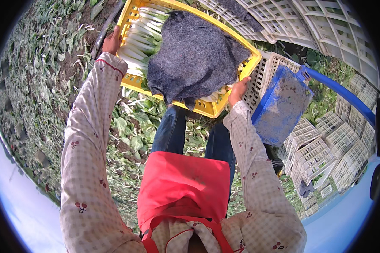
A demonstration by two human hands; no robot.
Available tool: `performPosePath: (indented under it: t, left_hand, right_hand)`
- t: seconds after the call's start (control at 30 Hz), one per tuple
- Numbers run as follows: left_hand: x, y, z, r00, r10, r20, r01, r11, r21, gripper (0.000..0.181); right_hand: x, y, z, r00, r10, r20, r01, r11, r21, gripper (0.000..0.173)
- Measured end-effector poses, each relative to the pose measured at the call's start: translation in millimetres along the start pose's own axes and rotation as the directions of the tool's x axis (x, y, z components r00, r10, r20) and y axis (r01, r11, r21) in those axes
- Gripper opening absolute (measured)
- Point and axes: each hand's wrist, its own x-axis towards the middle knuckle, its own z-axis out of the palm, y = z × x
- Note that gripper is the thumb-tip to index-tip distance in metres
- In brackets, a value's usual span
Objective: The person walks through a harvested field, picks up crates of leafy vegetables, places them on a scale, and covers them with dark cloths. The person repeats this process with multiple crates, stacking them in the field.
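Note:
Both my hands grip a yellow plastic crate (pixel 237 34) held out before me. My left hand (pixel 112 41) is on its left end, and my right hand (pixel 239 90) holds the near right corner. Inside, leafy vegetables with long white stalks (pixel 136 47), like bok choy, lie in a row along the left side. A dark grey felt cloth (pixel 196 53) covers the middle and right of the load and hangs over the near rim. A few white stalk ends (pixel 213 95) show under the cloth by my right hand.
A blue dustpan-like scoop (pixel 280 106) with a long blue handle (pixel 342 88) is right of the crate, against a beige perforated crate (pixel 259 74). Large white slatted crates (pixel 304 22) stand beyond. Several crate stacks (pixel 316 158) rise at right. Cut leaves (pixel 136 136) litter the soil.

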Motion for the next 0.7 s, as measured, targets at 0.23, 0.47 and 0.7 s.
performPosePath:
  t: [0.23,0.47,0.7]
  left_hand:
    - [65,-3,92,0.98,0.033,-0.196,0.088,0.812,0.577,0.052]
    - [55,-29,91,0.852,0.008,-0.523,0.089,0.983,0.16,0.048]
    - [29,-17,65,0.688,-0.078,-0.721,-0.044,0.988,-0.148,0.046]
  right_hand:
    - [45,21,68,0.906,-0.107,-0.41,-0.069,0.918,-0.39,0.075]
    - [48,35,65,0.922,-0.167,-0.35,0.011,0.913,-0.407,0.075]
    - [71,43,63,0.885,-0.293,-0.361,0.042,0.824,-0.566,0.059]
